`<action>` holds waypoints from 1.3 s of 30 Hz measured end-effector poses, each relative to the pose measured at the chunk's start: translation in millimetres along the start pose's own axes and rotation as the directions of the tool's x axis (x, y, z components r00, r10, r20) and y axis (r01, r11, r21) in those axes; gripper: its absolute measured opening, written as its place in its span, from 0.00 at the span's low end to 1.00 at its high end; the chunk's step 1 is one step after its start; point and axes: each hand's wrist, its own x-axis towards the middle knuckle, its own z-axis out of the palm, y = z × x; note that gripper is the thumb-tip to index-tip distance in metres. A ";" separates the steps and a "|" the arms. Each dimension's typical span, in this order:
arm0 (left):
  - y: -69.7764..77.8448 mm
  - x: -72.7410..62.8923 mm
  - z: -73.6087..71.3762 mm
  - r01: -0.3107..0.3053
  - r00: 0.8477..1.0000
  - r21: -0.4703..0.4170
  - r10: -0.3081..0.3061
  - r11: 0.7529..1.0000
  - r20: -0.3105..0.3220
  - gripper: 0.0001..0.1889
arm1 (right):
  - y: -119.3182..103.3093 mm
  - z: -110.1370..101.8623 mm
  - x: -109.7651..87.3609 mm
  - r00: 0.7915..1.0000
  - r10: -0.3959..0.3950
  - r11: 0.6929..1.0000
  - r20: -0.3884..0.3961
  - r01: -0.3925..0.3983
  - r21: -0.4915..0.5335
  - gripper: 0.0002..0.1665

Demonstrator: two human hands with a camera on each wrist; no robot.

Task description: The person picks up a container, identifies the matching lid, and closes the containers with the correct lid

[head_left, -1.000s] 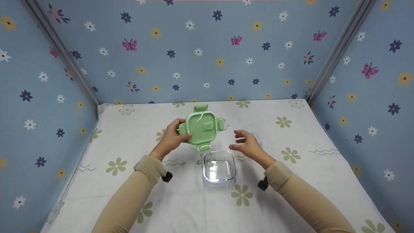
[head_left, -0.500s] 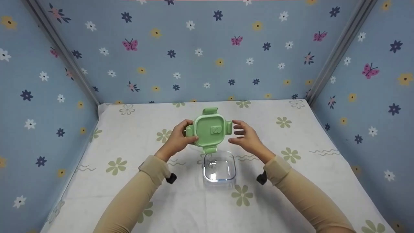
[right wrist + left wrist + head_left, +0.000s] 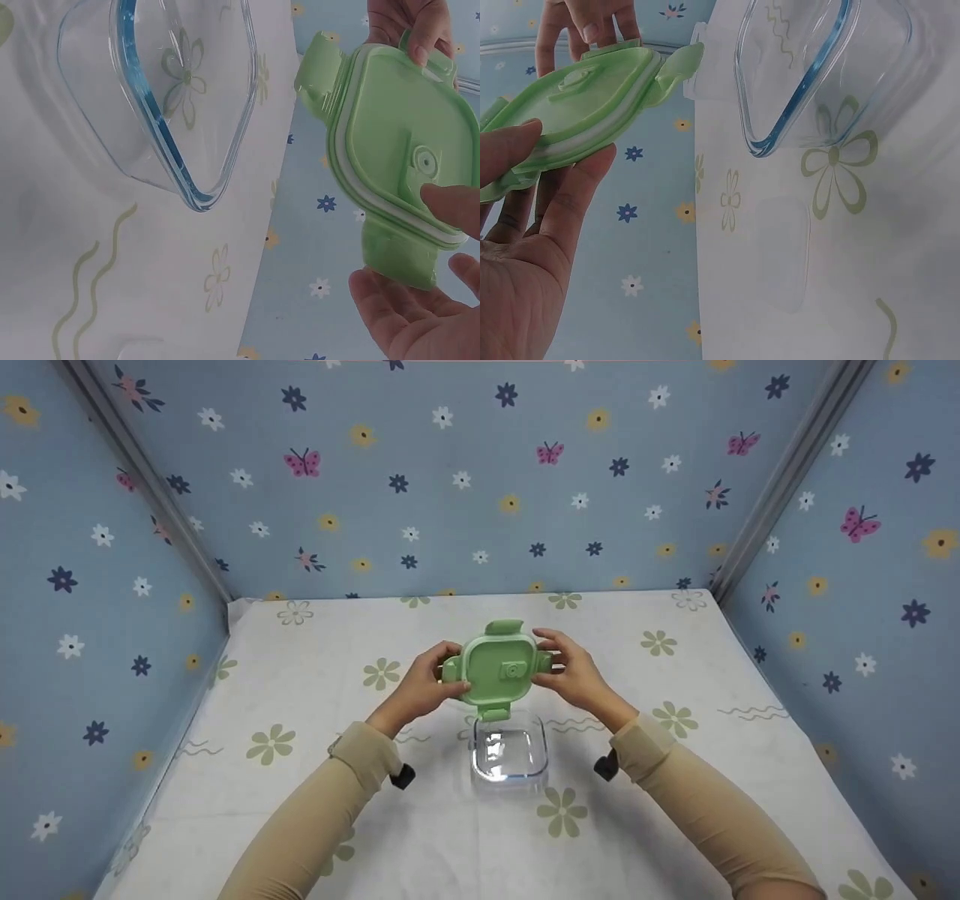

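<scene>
A light green food container lid (image 3: 501,669) with side flaps and a small vent plug is held up, tilted, over the far side of a clear glass container (image 3: 510,750). My left hand (image 3: 424,682) grips its left flap, thumb on top and fingers underneath. At the opposite flap is my right hand (image 3: 574,671), its thumb over the lid's edge and its fingers behind the flap. Seen from the right wrist, the lid (image 3: 412,127) shows a pale seal along its rim. The container (image 3: 791,112) stands upright with its top uncovered, and has a bluish rim.
A white cloth (image 3: 300,802) with green flowers covers the table. Blue patterned panels (image 3: 480,472) enclose its back and sides. A faint clear rounded rectangle (image 3: 784,255) lies on the cloth in the left wrist view.
The left hand has carried the lid to the right and slightly nearer, over the container's far side. The right hand, apart from the lid earlier, now has its fingers around the right flap.
</scene>
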 end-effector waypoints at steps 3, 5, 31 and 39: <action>-0.7 -0.1 1.0 -0.010 1.000 0.006 0.010 1.000 0.012 0.24 | -0.4 -0.4 -0.1 1.000 0.000 1.000 0.013 0.000 0.002 0.44; -1.0 -0.1 1.5 -0.013 1.000 0.015 0.012 1.000 0.017 0.24 | -1.3 -0.7 -0.1 1.000 -0.003 1.000 0.020 0.003 0.002 0.42; -9.0 1.8 7.3 -0.053 0.998 0.092 0.057 0.994 -0.041 0.09 | -2.3 -0.8 -9.3 0.983 -0.182 0.976 0.005 0.182 -0.121 0.09; -11.1 0.4 9.9 -0.030 0.998 0.087 0.035 0.996 -0.057 0.08 | 0.6 0.9 -17.0 0.969 -0.247 0.954 0.005 0.244 -0.173 0.10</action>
